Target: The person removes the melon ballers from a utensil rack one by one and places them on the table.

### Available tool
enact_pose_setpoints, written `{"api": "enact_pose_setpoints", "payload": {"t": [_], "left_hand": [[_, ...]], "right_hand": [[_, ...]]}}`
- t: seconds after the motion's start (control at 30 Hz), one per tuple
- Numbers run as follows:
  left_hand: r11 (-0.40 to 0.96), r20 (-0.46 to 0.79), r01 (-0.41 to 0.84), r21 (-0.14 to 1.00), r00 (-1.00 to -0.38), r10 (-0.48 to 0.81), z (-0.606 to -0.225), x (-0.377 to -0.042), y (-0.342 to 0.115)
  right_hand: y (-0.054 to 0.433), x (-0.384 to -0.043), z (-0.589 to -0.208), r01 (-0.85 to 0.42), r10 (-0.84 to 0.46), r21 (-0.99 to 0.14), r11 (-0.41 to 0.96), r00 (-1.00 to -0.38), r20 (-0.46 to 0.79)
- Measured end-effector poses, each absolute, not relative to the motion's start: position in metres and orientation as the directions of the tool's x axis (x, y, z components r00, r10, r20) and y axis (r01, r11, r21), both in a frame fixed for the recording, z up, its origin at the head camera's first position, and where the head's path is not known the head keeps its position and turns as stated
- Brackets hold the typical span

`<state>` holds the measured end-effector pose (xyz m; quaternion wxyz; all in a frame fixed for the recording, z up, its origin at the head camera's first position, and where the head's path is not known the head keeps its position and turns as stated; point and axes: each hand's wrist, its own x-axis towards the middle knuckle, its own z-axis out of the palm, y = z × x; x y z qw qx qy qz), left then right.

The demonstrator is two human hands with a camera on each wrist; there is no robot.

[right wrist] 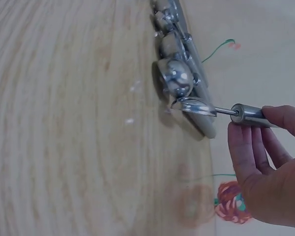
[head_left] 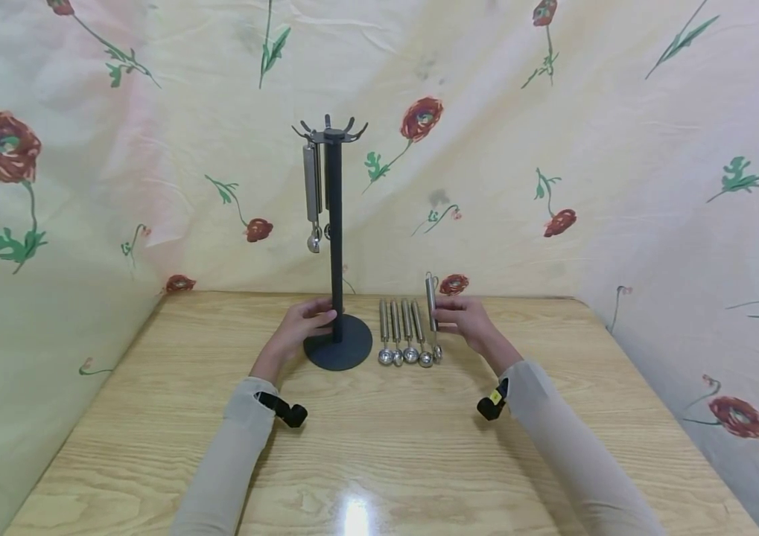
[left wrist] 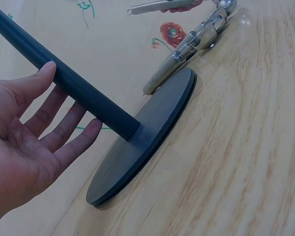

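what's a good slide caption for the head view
Left grip holds a black stand; right grip holds a metal scoop beside four similar scoops lying on the wooden table.

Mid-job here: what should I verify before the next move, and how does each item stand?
1. Left hand on the stand pole: ok, gripping it low.
2. Base flat on the table: ok.
3. Right hand on the held utensil: ok, gripping its handle.
4. Held utensil clear of the lying utensils: cannot tell, its bowl is very close.
5. Right-side hooks bare: ok.
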<state>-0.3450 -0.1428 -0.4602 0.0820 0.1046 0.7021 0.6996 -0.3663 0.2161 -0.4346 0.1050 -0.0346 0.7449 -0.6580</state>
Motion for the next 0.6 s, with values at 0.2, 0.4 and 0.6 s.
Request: {"api": "enact_pose_setpoints", "payload": {"t": [0.2, 0.4, 0.6], "left_hand": [[0.002, 0.04, 0.041, 0.999, -0.964, 0.262, -0.46, -0.345, -0.143], [-0.008, 0.045, 0.044, 0.999, -0.963, 0.264, -0.461, -0.345, -0.142], [-0.018, 0.052, 0.049, 0.999, -0.963, 0.264, -0.461, -0.345, -0.142]], "right_hand": [[0.218, -0.37, -0.443, 0.112, -0.183, -0.987, 0.118, -0.974, -0.133], [0.22, -0.373, -0.45, 0.122, -0.176, -0.987, 0.104, -0.974, -0.139], [0.221, -0.372, -0.453, 0.168, -0.17, -0.979, 0.114, -0.968, -0.185]]}}
